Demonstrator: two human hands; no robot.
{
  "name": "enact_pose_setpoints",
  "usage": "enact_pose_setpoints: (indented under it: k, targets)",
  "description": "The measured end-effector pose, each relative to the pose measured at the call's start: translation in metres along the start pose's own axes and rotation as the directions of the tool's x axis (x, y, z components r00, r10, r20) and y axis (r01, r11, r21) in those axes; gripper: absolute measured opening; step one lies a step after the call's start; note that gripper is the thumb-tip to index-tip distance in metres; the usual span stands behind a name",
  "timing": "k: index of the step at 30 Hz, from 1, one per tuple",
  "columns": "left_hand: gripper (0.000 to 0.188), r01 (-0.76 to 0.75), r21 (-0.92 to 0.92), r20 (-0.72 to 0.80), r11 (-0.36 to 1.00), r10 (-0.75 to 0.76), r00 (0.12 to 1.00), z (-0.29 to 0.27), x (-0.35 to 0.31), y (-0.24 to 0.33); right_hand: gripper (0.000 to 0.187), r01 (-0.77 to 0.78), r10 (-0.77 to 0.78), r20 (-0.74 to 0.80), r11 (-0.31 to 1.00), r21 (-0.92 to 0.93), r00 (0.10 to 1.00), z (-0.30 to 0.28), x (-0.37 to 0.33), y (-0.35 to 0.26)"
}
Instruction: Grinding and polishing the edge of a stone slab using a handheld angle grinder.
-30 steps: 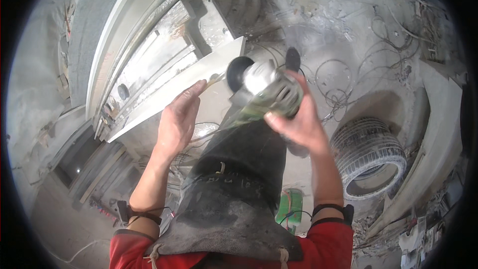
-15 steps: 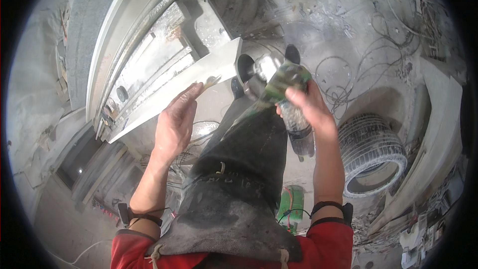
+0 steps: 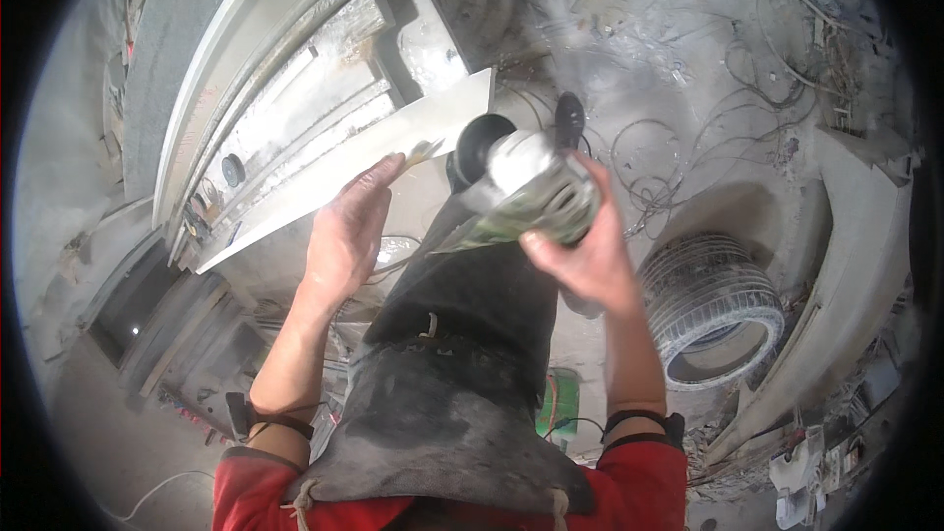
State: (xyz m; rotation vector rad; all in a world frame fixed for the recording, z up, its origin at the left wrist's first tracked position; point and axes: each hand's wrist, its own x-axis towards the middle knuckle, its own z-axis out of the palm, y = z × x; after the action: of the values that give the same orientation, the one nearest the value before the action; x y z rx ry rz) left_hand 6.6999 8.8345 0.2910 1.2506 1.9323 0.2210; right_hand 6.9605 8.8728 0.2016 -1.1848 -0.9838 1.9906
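Observation:
My right hand (image 3: 593, 261) is wrapped round the green and silver body of an angle grinder (image 3: 559, 199), blurred by motion. The grinder's round black disc (image 3: 480, 146) stands beside the end of a long white panel (image 3: 329, 199); I cannot tell if they touch. My left hand (image 3: 346, 241) is beside the panel's near edge, fingers pressed together. At its fingertips shows a small yellowish thing with a pale tip (image 3: 425, 150), perhaps a brush; its kind is unclear. A dark apron (image 3: 447, 403) covers my front.
Curved pale pieces (image 3: 211, 69) stand on the left. To the right, a dusty tyre (image 3: 713, 310) lies near a long curved pale piece (image 3: 865, 206). Cables (image 3: 649, 152) loop across the dusty floor. A green object (image 3: 559, 403) is by my right side.
The grinder has turned in my right hand and shifted slightly left, with its body now across my front. My left hand stays by the panel, a little higher in the picture.

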Motion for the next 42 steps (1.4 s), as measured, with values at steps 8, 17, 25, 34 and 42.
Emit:
enact_pose_setpoints:
  k: [8,17,25,34,42]
  targets:
    - [0.035,0.012,-0.020,0.010,1.000,-0.012,1.000,-0.002,0.003,0.006,0.094,0.097,-0.104,0.009,0.888,-0.450,0.995,0.022,-0.015,-0.007]
    - [0.033,0.008,-0.039,-0.003,0.999,-0.008,1.000,0.002,0.004,0.007,0.053,-0.495,0.477,0.141,0.803,0.330,0.867,-0.059,0.048,0.037]
    - [0.033,0.025,-0.096,0.009,0.995,-0.025,1.000,-0.012,-0.011,-0.011,0.079,-0.108,0.113,-0.067,0.992,0.073,0.991,0.006,-0.006,-0.001]
    - [0.034,0.001,-0.071,-0.036,0.998,-0.003,0.999,-0.006,-0.012,-0.011,0.094,0.102,-0.156,-0.087,0.891,-0.442,0.984,0.042,-0.026,0.012]
    - [0.033,-0.005,-0.016,0.017,1.000,0.006,1.000,0.003,-0.002,0.000,0.054,-0.522,0.520,0.100,0.788,0.326,0.848,-0.064,0.042,0.036]
